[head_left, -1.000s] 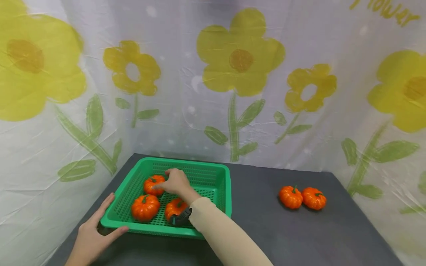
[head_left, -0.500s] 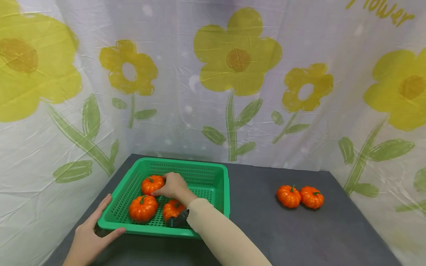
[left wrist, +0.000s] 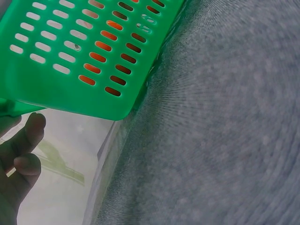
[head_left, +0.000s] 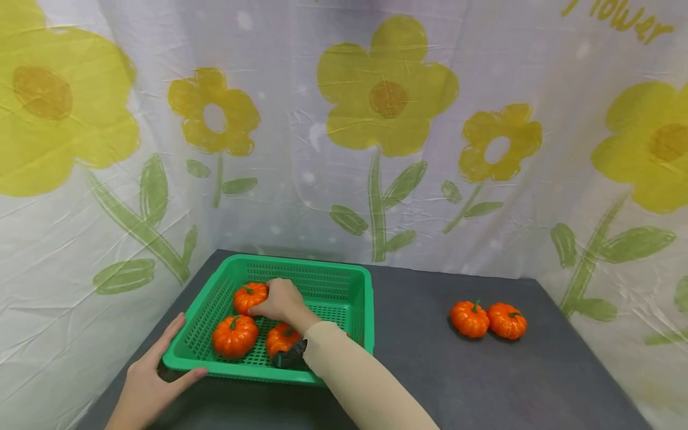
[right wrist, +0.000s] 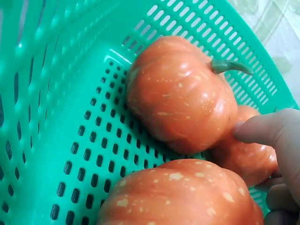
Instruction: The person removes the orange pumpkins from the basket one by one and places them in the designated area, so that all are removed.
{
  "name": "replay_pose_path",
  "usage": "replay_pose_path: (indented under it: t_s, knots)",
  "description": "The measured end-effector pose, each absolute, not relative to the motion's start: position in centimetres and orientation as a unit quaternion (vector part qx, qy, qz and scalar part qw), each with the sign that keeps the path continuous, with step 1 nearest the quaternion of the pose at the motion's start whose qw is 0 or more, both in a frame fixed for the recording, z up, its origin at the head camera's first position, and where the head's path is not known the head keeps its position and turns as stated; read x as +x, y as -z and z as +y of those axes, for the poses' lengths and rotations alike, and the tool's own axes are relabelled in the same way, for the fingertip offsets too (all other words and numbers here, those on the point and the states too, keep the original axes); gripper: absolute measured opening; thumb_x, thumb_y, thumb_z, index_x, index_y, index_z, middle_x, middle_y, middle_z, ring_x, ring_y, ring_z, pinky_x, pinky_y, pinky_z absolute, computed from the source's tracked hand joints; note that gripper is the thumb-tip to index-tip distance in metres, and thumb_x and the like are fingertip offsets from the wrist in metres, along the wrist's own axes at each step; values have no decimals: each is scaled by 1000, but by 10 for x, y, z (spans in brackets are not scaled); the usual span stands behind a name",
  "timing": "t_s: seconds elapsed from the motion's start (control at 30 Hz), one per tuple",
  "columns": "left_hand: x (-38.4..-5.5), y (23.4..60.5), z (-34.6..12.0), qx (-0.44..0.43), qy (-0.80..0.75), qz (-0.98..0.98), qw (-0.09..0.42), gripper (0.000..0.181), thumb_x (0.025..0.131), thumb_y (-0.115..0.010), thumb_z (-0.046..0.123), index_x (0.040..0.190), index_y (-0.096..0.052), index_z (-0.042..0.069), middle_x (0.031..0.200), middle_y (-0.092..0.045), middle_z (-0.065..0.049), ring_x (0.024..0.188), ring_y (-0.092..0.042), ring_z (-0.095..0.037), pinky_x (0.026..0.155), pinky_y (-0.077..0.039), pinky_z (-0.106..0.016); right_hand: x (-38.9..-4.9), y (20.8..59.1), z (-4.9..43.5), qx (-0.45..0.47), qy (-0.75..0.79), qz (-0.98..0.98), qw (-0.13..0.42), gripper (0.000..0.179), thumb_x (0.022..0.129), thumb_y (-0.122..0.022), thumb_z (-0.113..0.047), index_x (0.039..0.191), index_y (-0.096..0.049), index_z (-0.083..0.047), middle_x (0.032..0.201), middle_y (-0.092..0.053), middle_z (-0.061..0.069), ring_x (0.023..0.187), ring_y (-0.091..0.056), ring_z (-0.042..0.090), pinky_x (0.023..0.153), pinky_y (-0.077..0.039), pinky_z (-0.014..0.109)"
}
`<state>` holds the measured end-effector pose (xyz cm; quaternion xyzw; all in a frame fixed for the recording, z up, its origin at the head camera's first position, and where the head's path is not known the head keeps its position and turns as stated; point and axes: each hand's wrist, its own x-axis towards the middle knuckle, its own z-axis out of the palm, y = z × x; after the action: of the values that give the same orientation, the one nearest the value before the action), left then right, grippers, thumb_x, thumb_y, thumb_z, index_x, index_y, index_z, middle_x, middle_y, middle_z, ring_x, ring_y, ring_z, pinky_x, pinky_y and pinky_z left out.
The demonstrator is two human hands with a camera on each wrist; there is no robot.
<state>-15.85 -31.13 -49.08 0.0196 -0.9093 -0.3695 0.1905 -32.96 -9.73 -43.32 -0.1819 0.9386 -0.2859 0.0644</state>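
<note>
Lettering [head_left: 618, 18]: yellow handwritten script, upper right of the pale cloth backdrop [head_left: 301, 221]; first letters cropped by the frame edge, ending "ower", apparently "flower".
Raised marks [left wrist: 146, 22]: on the outer basket wall, left wrist view; resembling "66", too small to read with confidence.
Backdrop decoration: yellow flowers with green stems and leaves, on three sides.
Table [head_left: 430, 370]: dark grey.
Basket [head_left: 369, 310]: green, perforated plastic, rectangular; on the table, long axis running left to right.
Loose pair: right pumpkin [head_left: 507, 321] and its neighbour pumpkin [head_left: 469, 319], side by side on the table, well apart from the basket.
Obstructions: beige sleeve [head_left: 365, 379] crossing the basket's near rim; black wrist strap [head_left: 291, 353] partly covering the near-right pumpkin [head_left: 282, 338] inside.
Near-left pumpkin [head_left: 235, 337]: inside the basket, upright, green stem uppermost.
Far-left pumpkin [head_left: 249, 298]: inside the basket, behind the near-left one; orange, ribbed, squat, stem up and leaning leftward.
Right hand [head_left: 280, 300]: thumb and bent fingers gripping the far-left pumpkin at its right side.
Left hand [head_left: 150, 379]: at the basket's near-left corner, thumb and fingers spread apart along the rim.
</note>
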Motion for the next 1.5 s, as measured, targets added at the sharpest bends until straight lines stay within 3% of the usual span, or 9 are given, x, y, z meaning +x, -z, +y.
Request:
replay_pose_path:
  t_s: [0.2, 0.5, 0.7, 0.77, 0.93, 1.03, 1.13, 1.27, 1.5]
  knots:
    - [-159, 493, -312, 22, 361, -912, 196, 108, 84, -93, 37, 169, -26, 42, 161, -24, 32, 141, -49, -44, 96, -50, -71, -329, 431, -96, -170, 273, 945, 57, 41, 84, -89, -45, 107, -74, -14, 91, -66, -4, 73, -57, 10, 60, -51, 26]
    - [-160, 488, -311, 20, 376, -911, 169, 110, 85, -91, 37, 170, -22, 38, 171, -33, -14, 138, -48, -58, 95, -46, -78, -326, 426, -91, -159, 283, 944, 49, 33, 85, -88, -42, 88, -66, -17, 76, -59, -4, 63, -52, 13, 51, -44, 27]
    - [-159, 487, -311, 23, 377, -910, 170, 109, 85, -91, 36, 170, -23, 38, 167, -37, -20, 135, -49, -57, 95, -47, -76, -324, 421, -89, -175, 294, 939, 41, 32, 85, -88, -41, 91, -67, -17, 76, -59, -5, 64, -54, 12, 53, -46, 27]
    - [-160, 488, -311, 24, 374, -911, 174, 109, 85, -91, 36, 170, -23, 39, 169, -36, -14, 134, -50, -56, 95, -48, -75, -324, 419, -88, -184, 301, 935, 40, 31, 86, -88, -41, 91, -68, -17, 75, -60, -6, 64, -54, 12, 53, -46, 26]
    - [-160, 490, -312, 25, 365, -913, 183, 108, 85, -91, 37, 169, -24, 41, 161, -23, 33, 132, -51, -54, 95, -49, -73, -323, 412, -85, -205, 309, 928, 31, 32, 86, -88, -42, 86, -67, -18, 70, -58, -7, 58, -51, 10, 49, -42, 24]
    - [-159, 491, -313, 27, 359, -914, 186, 108, 85, -91, 38, 169, -24, 41, 149, -18, 47, 131, -53, -52, 94, -50, -69, -322, 408, -82, -219, 315, 923, 25, 31, 86, -88, -41, 86, -67, -18, 69, -58, -7, 57, -50, 10, 49, -41, 24]
    - [-159, 491, -314, 33, 347, -917, 192, 108, 84, -92, 38, 169, -26, 41, 150, -20, 45, 130, -54, -49, 93, -52, -61, -319, 402, -78, -235, 324, 916, 21, 29, 87, -87, -39, 95, -71, -17, 72, -61, -9, 60, -53, 8, 51, -44, 22]
    - [-159, 490, -313, 37, 347, -919, 184, 110, 84, -92, 39, 170, -24, 39, 168, -32, 12, 133, -53, -50, 94, -52, -60, -314, 392, -70, -248, 349, 903, 22, 37, 88, -86, -38, 115, -76, -14, 87, -71, -9, 69, -60, 4, 60, -51, 19]
    - [-160, 493, -311, 30, 347, -917, 193, 109, 84, -92, 38, 169, -25, 40, 160, -24, 32, 137, -53, -44, 96, -53, -48, -304, 378, -46, -240, 377, 895, 17, 60, 89, -85, -43, 139, -71, -12, 121, -76, 1, 92, -69, 8, 77, -58, 24]
